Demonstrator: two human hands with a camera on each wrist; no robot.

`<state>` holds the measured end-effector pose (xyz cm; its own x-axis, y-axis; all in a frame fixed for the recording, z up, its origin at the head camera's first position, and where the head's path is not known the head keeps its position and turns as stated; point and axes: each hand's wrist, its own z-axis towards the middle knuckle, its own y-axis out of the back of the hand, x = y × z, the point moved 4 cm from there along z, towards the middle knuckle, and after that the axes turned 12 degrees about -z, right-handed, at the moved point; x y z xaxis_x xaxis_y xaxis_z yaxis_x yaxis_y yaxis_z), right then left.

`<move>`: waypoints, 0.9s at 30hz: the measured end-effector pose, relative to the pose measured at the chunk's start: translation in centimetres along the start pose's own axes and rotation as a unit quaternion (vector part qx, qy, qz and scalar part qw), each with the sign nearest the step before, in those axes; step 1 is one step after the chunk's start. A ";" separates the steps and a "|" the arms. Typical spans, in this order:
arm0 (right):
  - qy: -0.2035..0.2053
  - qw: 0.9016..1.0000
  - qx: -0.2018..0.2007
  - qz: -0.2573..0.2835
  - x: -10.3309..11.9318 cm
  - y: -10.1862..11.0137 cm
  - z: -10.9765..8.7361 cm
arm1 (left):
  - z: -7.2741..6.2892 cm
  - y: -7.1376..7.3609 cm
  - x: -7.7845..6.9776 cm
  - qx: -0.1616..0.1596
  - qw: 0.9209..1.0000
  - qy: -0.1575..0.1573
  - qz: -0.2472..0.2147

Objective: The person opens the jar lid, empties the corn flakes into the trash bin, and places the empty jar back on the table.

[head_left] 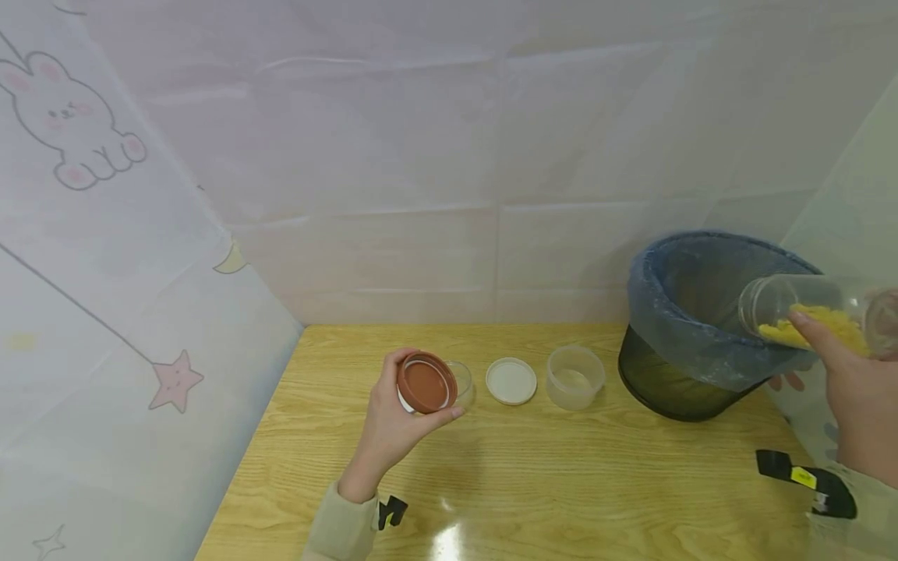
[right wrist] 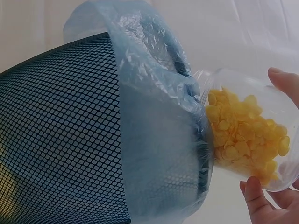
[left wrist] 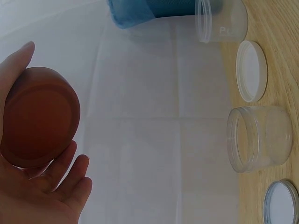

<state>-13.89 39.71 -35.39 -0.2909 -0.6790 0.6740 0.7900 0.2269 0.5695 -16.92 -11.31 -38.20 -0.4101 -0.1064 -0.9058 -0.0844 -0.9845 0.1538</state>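
My left hand [head_left: 393,428] holds a round reddish-brown lid [head_left: 425,383] above the table, thumb on one side and fingers on the other; the left wrist view shows the lid [left wrist: 41,116] close up. In my right hand [head_left: 852,397] a clear plastic jar [head_left: 807,288] lies tipped on its side, its mouth at the rim of the trash bin [head_left: 673,374]. Yellow flakes [right wrist: 245,135] are piled inside the jar. A blue bag [right wrist: 154,121] lines the mesh bin and folds over its rim.
On the wooden table [head_left: 533,483] stand a clear tub [head_left: 575,378], a white lid [head_left: 510,381] and a clear jar [left wrist: 271,137] partly behind the brown lid. A silver-rimmed lid [left wrist: 281,204] lies near that jar. A pale wall sheet [head_left: 393,156] rises behind the table.
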 end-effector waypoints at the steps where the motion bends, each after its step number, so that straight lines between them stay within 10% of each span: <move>1: 0.016 1.000 -0.009 0.002 0.1 0.0 0.1 | 0.0 0.0 0.0 0.000 1.000 0.000 0.000; 11: 0.098 0.995 -0.030 0.018 0.9 0.4 0.8 | 0.0 0.3 3.9 0.002 1.000 0.012 0.008; 18: 0.173 0.983 -0.048 0.034 1.7 0.6 1.2 | 0.0 -0.1 1.6 0.002 1.000 0.006 -0.001; 27: 0.083 0.996 -0.035 0.010 1.3 0.3 0.8 | 0.0 -0.2 -0.2 0.005 1.000 0.017 -0.005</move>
<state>-14.49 39.42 -33.97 -0.1867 -0.7820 0.5947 0.8318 0.1963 0.5193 -16.81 -11.07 -38.11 -0.3788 -0.1021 -0.9198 -0.0968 -0.9841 0.1491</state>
